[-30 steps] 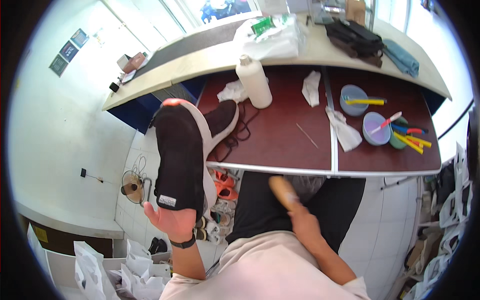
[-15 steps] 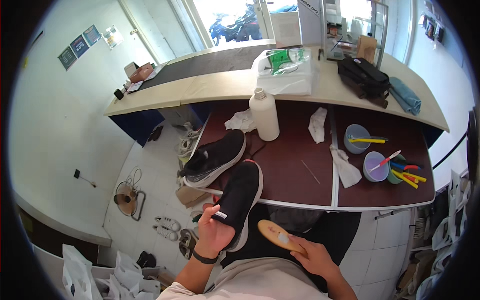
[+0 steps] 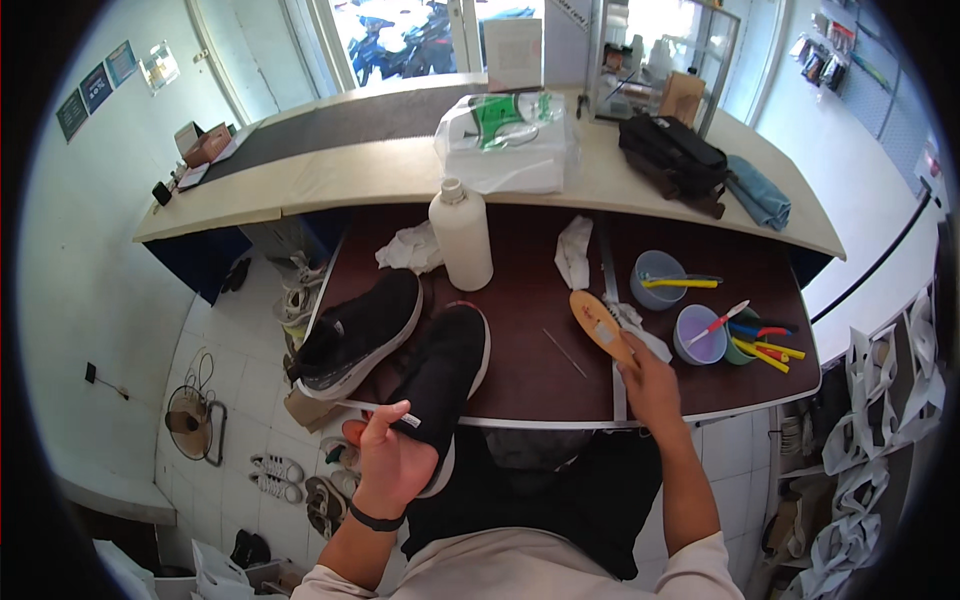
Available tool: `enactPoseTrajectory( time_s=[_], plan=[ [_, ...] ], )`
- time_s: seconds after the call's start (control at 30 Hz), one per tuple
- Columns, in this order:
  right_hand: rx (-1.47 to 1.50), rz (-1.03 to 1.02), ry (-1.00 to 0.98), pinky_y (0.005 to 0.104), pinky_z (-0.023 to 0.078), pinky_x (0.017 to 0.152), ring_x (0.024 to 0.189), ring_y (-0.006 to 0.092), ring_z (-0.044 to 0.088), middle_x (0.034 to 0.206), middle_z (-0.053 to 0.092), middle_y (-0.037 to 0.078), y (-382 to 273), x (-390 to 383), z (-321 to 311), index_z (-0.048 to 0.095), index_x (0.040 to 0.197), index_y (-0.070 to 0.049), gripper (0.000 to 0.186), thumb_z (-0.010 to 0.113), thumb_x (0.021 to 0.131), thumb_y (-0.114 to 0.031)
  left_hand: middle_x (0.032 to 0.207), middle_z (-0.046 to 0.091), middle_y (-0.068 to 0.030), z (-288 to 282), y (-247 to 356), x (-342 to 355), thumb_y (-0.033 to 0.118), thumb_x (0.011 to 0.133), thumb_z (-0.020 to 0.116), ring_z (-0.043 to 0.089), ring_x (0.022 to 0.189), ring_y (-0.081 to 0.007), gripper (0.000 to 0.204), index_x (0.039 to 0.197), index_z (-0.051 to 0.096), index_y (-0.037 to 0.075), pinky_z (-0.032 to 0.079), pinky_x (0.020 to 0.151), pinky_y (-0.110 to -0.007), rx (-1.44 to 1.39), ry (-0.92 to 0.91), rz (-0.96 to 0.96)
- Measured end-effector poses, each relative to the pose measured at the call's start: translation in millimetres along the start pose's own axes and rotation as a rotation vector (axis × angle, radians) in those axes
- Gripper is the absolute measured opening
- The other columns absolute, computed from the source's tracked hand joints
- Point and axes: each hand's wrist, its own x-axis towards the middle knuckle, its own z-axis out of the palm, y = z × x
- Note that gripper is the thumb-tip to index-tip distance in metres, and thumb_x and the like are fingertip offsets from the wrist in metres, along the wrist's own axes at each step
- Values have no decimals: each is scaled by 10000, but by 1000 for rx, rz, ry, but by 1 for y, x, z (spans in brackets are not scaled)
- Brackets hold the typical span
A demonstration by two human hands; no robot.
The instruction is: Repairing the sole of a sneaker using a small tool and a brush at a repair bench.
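My left hand (image 3: pixel 390 455) grips the heel of a black shoe (image 3: pixel 445 360) with a pale sole, its toe over the brown tabletop (image 3: pixel 530 370). A second black shoe (image 3: pixel 365 325) rests beside it. My right hand (image 3: pixel 650 390) is closed on a wooden brush (image 3: pixel 597 322), held over a crumpled white cloth (image 3: pixel 654 345), left of the bowls with yellow, red and blue tools (image 3: pixel 700 330). A white bottle (image 3: pixel 460 240) stands behind the shoes; a thin stick (image 3: pixel 565 352) lies between shoe and brush.
A raised counter (image 3: pixel 330 190) runs behind, holding a white plastic package (image 3: pixel 500 150), a black bag (image 3: pixel 670 160) and a blue towel (image 3: pixel 755 195). Shoes (image 3: pixel 275 465) and a fan (image 3: pixel 190 425) are on the floor at left; white bags (image 3: pixel 860 390) line the right side.
The shoe in my left hand has dropped from upright to lying forward over the table edge. My right hand has moved the brush from my lap up and right over the table.
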Motion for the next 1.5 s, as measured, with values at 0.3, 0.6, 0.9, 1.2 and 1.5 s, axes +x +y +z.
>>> enactPoseTrajectory(
  time_s=[0.3, 0.6, 0.9, 1.2, 1.5],
  plan=[
    [166, 110, -30, 426, 522, 749, 828, 380, 676, 879, 686, 191, -11, 12, 30, 519, 1230, -63, 628, 810, 684, -167, 1412, 481, -214, -2, 22, 15, 174, 867, 565, 470, 1319, -297, 598, 1363, 412, -122, 311, 1155, -383, 112, -44, 37],
    [-199, 164, -172, 493, 520, 745, 840, 410, 664, 900, 690, 203, -13, 33, 52, 427, 1334, -137, 712, 744, 697, -124, 1308, 573, -194, -4, 33, 45, 153, 859, 580, 529, 1248, -281, 483, 1261, 499, -101, 338, 1138, -371, 8, 0, -4],
    [-118, 19, 0, 446, 516, 759, 910, 396, 648, 1060, 662, 166, 3, 50, 9, 506, 1314, -131, 501, 675, 843, -111, 1327, 554, -193, -26, 40, 65, 140, 878, 569, 525, 1251, -283, 479, 1281, 475, -102, 360, 1125, -370, -23, 1, 25],
    [-169, -317, -239, 422, 464, 560, 622, 319, 585, 834, 565, 93, -8, 17, 24, 601, 1274, -204, 376, 644, 902, -240, 1342, 547, -198, -23, 37, 78, 168, 910, 546, 518, 1262, -284, 491, 1304, 455, -110, 343, 1138, -372, -18, -14, 24],
    [-366, -643, -518, 341, 442, 467, 547, 195, 576, 755, 528, 13, -29, -29, -2, 626, 1256, -248, 390, 674, 869, -254, 1299, 571, -170, -24, 35, 78, 120, 882, 576, 545, 1220, -255, 427, 1248, 498, -85, 383, 1107, -356, -57, -9, 6]
  ],
)
